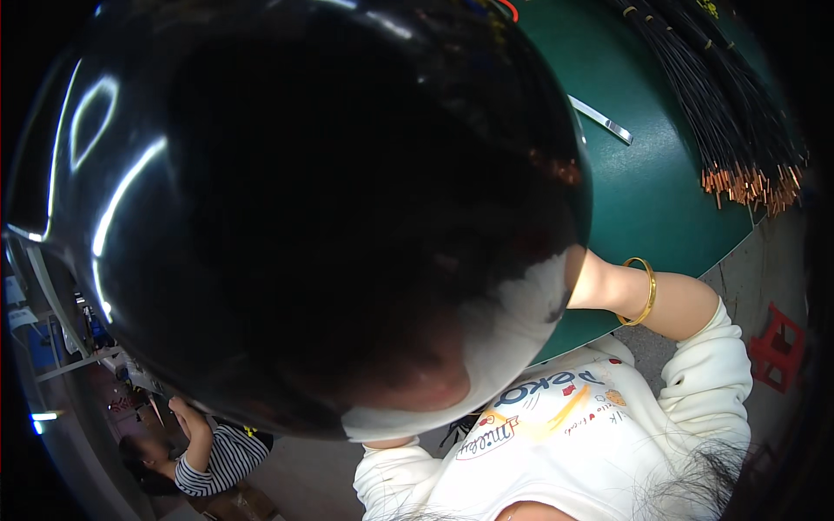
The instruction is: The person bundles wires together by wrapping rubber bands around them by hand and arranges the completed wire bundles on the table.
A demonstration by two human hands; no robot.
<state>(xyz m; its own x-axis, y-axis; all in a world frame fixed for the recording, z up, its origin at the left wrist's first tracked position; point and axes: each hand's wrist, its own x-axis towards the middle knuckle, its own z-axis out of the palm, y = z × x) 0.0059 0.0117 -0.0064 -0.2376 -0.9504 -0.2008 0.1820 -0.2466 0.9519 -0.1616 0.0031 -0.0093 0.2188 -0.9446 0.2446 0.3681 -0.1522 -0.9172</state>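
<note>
A large glossy black domed surface (330, 217) covers most of the picture, and I cannot make out what it is. My right forearm wears a gold bangle (650, 292) and reaches in over the edge of a green table (647, 200). Only the wrist end of my right hand (592, 280) shows; its fingers are hidden behind the dome. Below the dome a small part of my left forearm (389, 443) comes out of a white sleeve, while the left hand is fully hidden. Whether either hand holds something cannot be seen.
Bundles of black cables (712, 95) with copper-coloured ends lie at the table's far right. A flat metal strip (601, 119) rests nearer the dome. A red plastic stool (777, 347) stands right of the table. At lower left sits another person in a striped top (221, 458).
</note>
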